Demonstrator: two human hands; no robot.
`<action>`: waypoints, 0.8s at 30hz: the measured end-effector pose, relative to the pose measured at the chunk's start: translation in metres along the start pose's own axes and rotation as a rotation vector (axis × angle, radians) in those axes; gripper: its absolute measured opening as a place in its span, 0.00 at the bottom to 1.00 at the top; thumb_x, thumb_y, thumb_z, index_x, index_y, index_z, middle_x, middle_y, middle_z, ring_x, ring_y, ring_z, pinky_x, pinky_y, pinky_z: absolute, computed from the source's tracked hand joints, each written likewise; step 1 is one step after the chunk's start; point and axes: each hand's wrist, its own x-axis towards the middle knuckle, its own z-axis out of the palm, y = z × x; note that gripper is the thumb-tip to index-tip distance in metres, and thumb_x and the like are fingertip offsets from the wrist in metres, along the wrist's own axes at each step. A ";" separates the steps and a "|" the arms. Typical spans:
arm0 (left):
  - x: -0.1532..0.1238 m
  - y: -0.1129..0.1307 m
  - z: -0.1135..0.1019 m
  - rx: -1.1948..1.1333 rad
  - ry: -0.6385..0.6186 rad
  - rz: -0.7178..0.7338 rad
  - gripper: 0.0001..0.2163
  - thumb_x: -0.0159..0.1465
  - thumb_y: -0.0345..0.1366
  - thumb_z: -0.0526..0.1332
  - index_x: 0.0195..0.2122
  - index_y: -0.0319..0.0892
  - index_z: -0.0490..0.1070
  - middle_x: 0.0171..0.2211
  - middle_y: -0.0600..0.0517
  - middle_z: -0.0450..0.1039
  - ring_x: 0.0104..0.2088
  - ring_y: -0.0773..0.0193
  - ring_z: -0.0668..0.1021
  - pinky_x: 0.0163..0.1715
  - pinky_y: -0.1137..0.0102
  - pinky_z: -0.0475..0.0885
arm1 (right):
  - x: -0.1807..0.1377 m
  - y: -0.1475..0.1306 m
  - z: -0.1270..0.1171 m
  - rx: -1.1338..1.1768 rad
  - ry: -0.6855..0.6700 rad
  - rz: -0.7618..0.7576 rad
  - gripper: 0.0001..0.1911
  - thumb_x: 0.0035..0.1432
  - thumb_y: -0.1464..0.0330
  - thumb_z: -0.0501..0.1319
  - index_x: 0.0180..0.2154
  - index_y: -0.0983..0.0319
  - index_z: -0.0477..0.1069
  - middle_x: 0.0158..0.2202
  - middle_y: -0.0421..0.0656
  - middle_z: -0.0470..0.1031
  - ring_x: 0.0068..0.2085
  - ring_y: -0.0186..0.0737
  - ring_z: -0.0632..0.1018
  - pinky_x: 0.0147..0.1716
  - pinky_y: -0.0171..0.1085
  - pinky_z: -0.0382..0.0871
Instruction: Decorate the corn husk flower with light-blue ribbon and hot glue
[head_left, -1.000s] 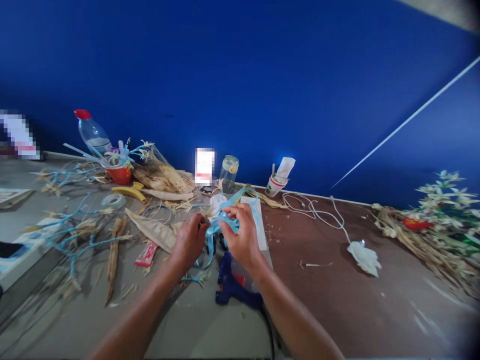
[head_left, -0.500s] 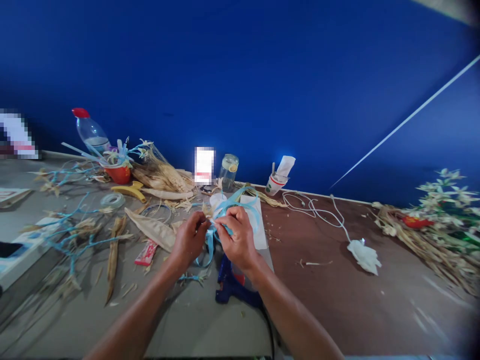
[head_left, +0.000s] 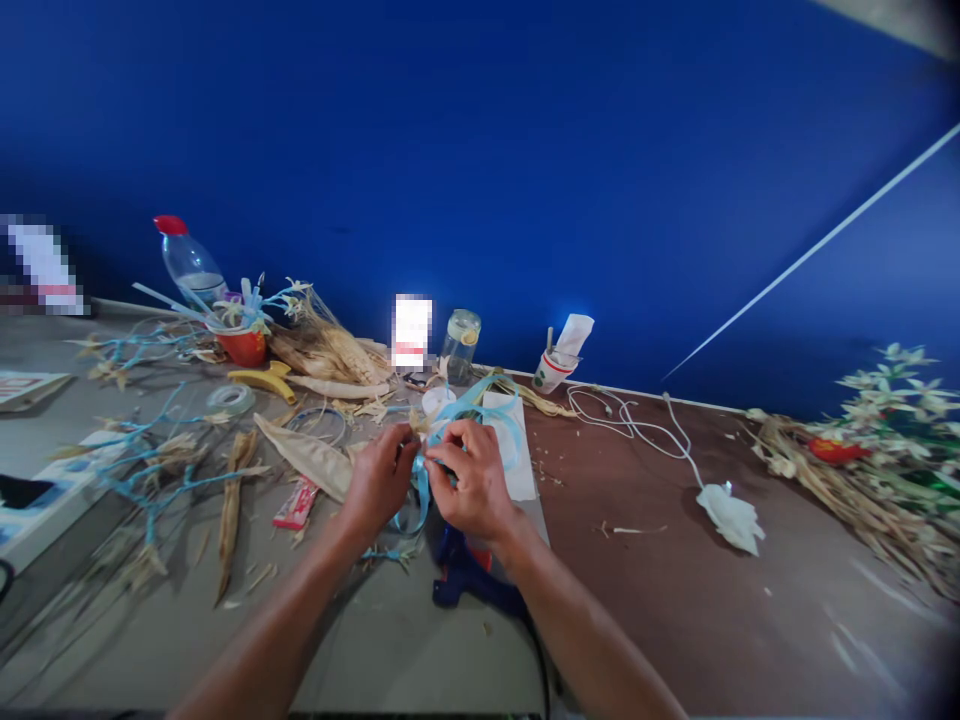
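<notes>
Over the table's middle, my left hand (head_left: 381, 472) and my right hand (head_left: 476, 478) meet fingertip to fingertip. My left hand is closed in a pinch on a small pale dried-husk flower (head_left: 417, 424), partly hidden by the fingers. Light blue ribbon (head_left: 422, 494) runs between the hands, and my right thumb and forefinger pinch it close to the flower. Loops of the ribbon hang below and spread behind the right hand. Beneath my right wrist lies a dark blue glue gun (head_left: 480, 588) with its cord. A white paper sheet (head_left: 517, 470) lies behind that hand.
To the left are blue-wrapped flower stems (head_left: 154, 485), a tape roll (head_left: 230, 399), a dried husk (head_left: 304, 455) and a red packet (head_left: 297, 503). Along the wall stand a bottle (head_left: 191, 262), a red cup (head_left: 244, 345), a glass jar (head_left: 460, 345) and a white cup (head_left: 553, 370). A white cable (head_left: 637, 428) lies right.
My right-hand fingers have shifted and curled slightly lower around the ribbon at the flower. My left hand keeps its pinch. The whole view has moved a little.
</notes>
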 end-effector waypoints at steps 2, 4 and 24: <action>0.000 -0.001 0.000 0.003 0.006 0.017 0.02 0.59 0.33 0.54 0.30 0.44 0.65 0.26 0.53 0.68 0.28 0.63 0.69 0.31 0.71 0.61 | 0.001 0.000 -0.004 0.040 0.044 0.024 0.08 0.52 0.67 0.59 0.35 0.62 0.72 0.36 0.45 0.66 0.40 0.42 0.69 0.42 0.43 0.61; -0.001 -0.002 0.000 -0.003 0.003 0.030 0.02 0.59 0.33 0.55 0.31 0.44 0.66 0.26 0.52 0.68 0.29 0.62 0.70 0.32 0.71 0.62 | 0.002 0.000 -0.006 0.066 0.094 0.063 0.12 0.52 0.66 0.59 0.39 0.62 0.71 0.38 0.47 0.66 0.42 0.43 0.69 0.43 0.43 0.62; -0.002 -0.011 0.004 0.170 0.051 0.200 0.05 0.60 0.29 0.50 0.30 0.42 0.64 0.26 0.52 0.69 0.27 0.65 0.72 0.29 0.71 0.66 | -0.010 -0.001 0.016 -0.200 0.050 -0.171 0.06 0.53 0.75 0.57 0.30 0.61 0.71 0.33 0.44 0.67 0.37 0.38 0.67 0.39 0.40 0.59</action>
